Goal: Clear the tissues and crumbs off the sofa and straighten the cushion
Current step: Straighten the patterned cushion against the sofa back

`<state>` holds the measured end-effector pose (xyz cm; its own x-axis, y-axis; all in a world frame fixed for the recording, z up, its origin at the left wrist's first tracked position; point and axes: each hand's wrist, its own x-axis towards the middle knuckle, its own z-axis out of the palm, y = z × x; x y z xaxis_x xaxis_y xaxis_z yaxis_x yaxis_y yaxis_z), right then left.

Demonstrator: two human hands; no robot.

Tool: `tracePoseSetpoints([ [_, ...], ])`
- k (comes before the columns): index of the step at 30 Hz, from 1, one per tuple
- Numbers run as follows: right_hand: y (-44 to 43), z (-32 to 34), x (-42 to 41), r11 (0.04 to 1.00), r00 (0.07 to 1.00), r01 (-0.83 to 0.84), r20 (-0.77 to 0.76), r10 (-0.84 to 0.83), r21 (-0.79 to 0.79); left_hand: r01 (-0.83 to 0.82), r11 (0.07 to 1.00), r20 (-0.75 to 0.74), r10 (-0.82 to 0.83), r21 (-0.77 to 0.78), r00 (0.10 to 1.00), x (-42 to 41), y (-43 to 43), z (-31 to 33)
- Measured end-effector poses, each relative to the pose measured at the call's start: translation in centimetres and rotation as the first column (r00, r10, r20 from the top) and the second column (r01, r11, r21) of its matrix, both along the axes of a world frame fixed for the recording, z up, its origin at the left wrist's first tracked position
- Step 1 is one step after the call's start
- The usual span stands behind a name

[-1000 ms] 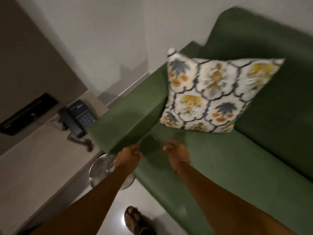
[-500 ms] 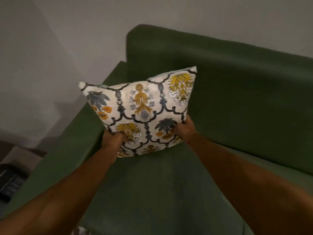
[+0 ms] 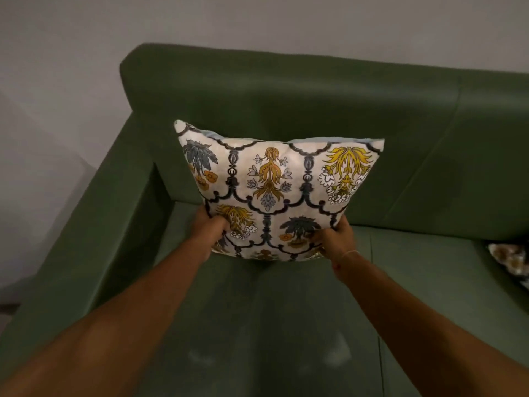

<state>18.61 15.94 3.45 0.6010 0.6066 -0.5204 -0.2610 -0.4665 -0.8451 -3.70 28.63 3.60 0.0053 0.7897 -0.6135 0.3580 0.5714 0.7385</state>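
Nearest, the sofa (image 3: 286,325) seat shows no tissues, only faint pale smudges. Further in, left hand (image 3: 210,229) and right hand (image 3: 336,239) grip the cushion (image 3: 279,190) by its lower corners, upright against the backrest; straightening looks nearly finished.

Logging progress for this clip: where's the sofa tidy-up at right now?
Done, apparently: no tissues or crumbs show on the visible sofa seat, though faint pale smudges remain near the front. In hand: the left hand and right hand grip the patterned cushion by its lower corners, upright near the backrest. Left: let go. A second cushion lies at the right edge.
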Motion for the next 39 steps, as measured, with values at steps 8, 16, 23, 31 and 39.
tracePoseSetpoints([
  [8, -2.7, -1.6, 2.2, 0.981, 0.977, -0.193, 0.091, 0.193, -0.011, 0.462, 0.88, -0.583, -0.431, -0.105, 0.688, -0.5, -1.8, 0.3],
  [16, -16.0, -2.7, 11.6, 0.984, 0.987, 0.121, 0.121, -0.105, -0.133, 0.861, 0.388, -0.371, -0.892, -0.329, 0.26, 14.9, -10.0, 2.8],
  [23, -28.1, -1.5, 22.8, 0.853, 0.865, 0.495, 0.188, -0.466, -0.166, 0.949, 0.311, -0.339, -0.899, -0.053, 0.276, 33.4, -19.5, 0.7],
  [31, -40.3, 0.1, 39.5, 0.538, 0.55, 0.835, 0.217, -0.806, -0.117, 0.923, 0.379, -0.296, -0.876, 0.065, 0.38, 57.0, -26.4, -0.6],
  [39, -44.1, -0.6, 48.8, 0.63, 0.629, 0.777, 0.013, -0.777, 0.026, 0.848, 0.528, -0.114, -0.841, 0.035, 0.529, 68.5, -29.2, 0.2],
])
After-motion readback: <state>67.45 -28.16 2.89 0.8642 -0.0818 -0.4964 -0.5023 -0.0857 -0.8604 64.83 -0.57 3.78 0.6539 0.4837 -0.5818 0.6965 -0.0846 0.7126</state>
